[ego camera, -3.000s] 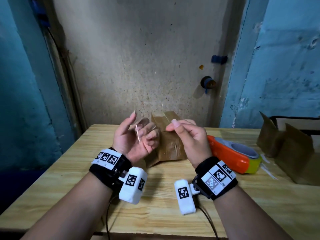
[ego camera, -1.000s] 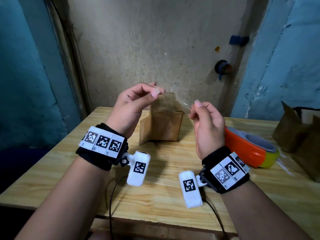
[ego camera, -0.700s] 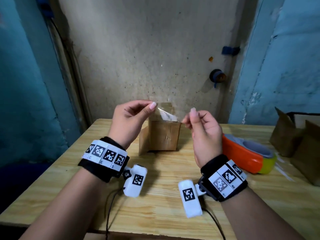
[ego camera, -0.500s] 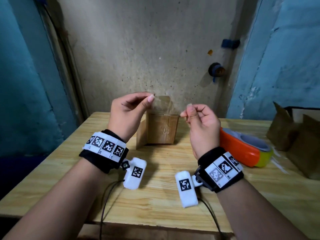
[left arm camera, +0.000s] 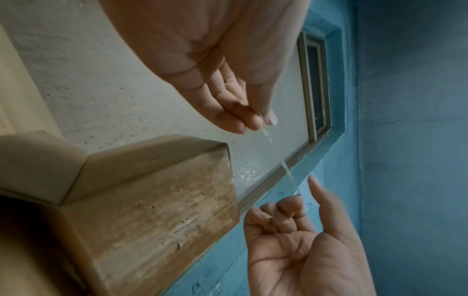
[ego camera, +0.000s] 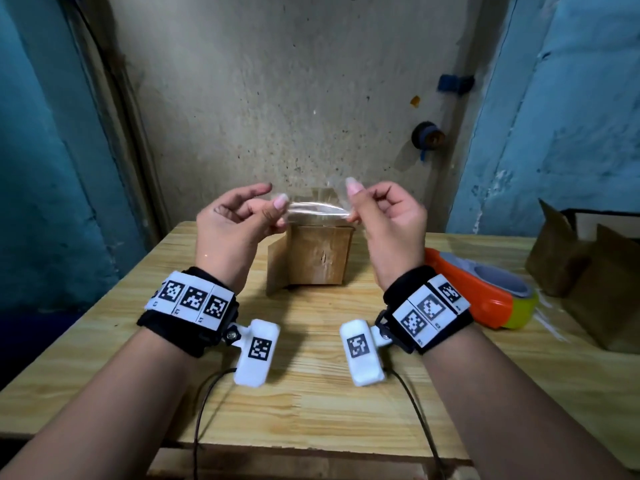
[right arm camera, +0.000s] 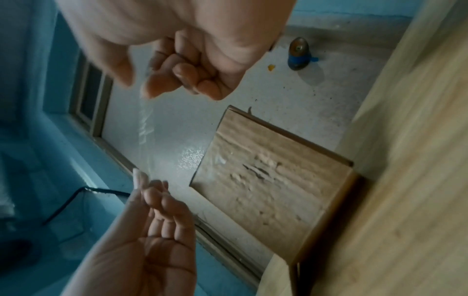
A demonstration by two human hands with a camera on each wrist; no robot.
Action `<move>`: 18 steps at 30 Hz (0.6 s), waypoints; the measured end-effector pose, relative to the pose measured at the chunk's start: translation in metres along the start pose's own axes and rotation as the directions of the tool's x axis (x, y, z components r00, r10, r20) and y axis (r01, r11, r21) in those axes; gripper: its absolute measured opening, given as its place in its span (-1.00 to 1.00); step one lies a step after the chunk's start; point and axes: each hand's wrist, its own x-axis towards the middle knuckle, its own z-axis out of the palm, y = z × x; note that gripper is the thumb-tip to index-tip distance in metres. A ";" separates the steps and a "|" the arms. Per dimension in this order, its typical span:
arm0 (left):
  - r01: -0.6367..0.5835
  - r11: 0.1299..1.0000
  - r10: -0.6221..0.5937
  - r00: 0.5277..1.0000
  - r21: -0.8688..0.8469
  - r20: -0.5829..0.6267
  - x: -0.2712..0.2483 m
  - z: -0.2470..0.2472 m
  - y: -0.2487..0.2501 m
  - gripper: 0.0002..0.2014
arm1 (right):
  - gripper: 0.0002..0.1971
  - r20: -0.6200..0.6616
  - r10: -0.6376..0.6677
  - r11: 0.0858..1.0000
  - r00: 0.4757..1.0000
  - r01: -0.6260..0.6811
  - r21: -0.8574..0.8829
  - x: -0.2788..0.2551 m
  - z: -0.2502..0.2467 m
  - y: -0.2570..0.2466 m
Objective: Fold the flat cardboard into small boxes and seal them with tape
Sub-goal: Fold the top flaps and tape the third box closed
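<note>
A strip of clear tape (ego camera: 317,209) is stretched level between my two hands, just above a small brown cardboard box (ego camera: 318,254) that stands on the wooden table (ego camera: 311,393). My left hand (ego camera: 278,211) pinches the tape's left end between thumb and fingers. At the other end my right hand (ego camera: 351,206) pinches it, with the remaining fingers curled. One flap sticks out at the box's left side. In the left wrist view the tape (left arm camera: 286,168) runs edge-on from my left hand (left arm camera: 253,122) down to my right hand (left arm camera: 298,198), beside the box (left arm camera: 152,200). The right wrist view shows the tape (right arm camera: 147,130) and the box (right arm camera: 271,180).
An orange tape dispenser (ego camera: 485,292) lies on the table right of my right wrist. Folded brown cardboard boxes (ego camera: 588,292) stand at the far right edge. A rough wall rises close behind the table. Cables hang from both wrist cameras over the near edge.
Three seconds ago both hands worked the tape close against the box. Since then they have drawn apart, and the strip now spans flat between them over the box top.
</note>
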 end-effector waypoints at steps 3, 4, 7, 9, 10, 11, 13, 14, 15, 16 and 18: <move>-0.016 1.000 0.015 1.000 -0.020 -0.020 0.000 -0.002 -0.006 -0.55 | -0.80 0.026 -0.005 0.999 1.000 0.004 0.034 0.000 -0.003 0.000; -0.018 1.000 0.018 1.000 -0.015 -0.009 -0.001 -0.003 -0.007 -0.54 | -0.82 0.015 0.011 0.998 1.000 -0.012 0.057 -0.001 -0.007 0.004; -0.030 1.000 0.030 0.999 -0.008 0.017 -0.003 0.000 -0.008 -0.55 | -0.86 -0.008 0.028 0.996 1.000 -0.027 0.082 -0.004 -0.015 0.010; -0.030 1.000 0.030 0.999 0.003 0.032 0.000 0.004 -0.008 -0.54 | -0.86 -0.018 0.023 0.997 1.000 -0.022 0.077 -0.006 -0.019 0.011; -0.030 1.000 0.029 0.999 0.004 0.044 0.004 0.007 -0.005 -0.53 | -0.86 -0.031 0.021 0.996 0.999 -0.018 0.083 -0.007 -0.020 0.011; -0.032 0.999 0.032 0.998 -0.003 0.054 0.008 0.008 -0.003 -0.52 | -0.85 -0.043 0.026 0.995 0.999 -0.022 0.093 -0.008 -0.019 0.011; -0.049 0.999 0.050 0.996 -0.015 0.068 0.017 0.010 0.000 -0.49 | -0.64 -0.047 0.056 0.994 0.997 -0.051 0.097 -0.008 -0.018 0.010; -0.062 0.998 0.063 0.995 -0.013 0.073 0.018 0.010 0.002 -0.47 | -0.44 -0.037 0.076 0.992 0.996 -0.071 0.107 -0.008 -0.018 0.010; -0.071 0.997 0.072 0.994 -0.015 0.077 0.018 0.010 0.002 -0.44 | -0.28 -0.023 0.091 0.989 0.996 -0.088 0.117 -0.008 -0.019 0.010; -0.075 0.997 0.076 0.994 -0.021 0.079 0.016 0.009 0.001 -0.41 | -0.20 -0.009 0.096 0.989 0.995 -0.095 0.111 -0.009 -0.019 0.009; -0.076 0.997 0.077 0.994 -0.027 0.077 0.011 0.005 0.000 -0.37 | -0.29 0.016 0.100 0.993 0.995 -0.101 0.063 -0.010 -0.020 0.008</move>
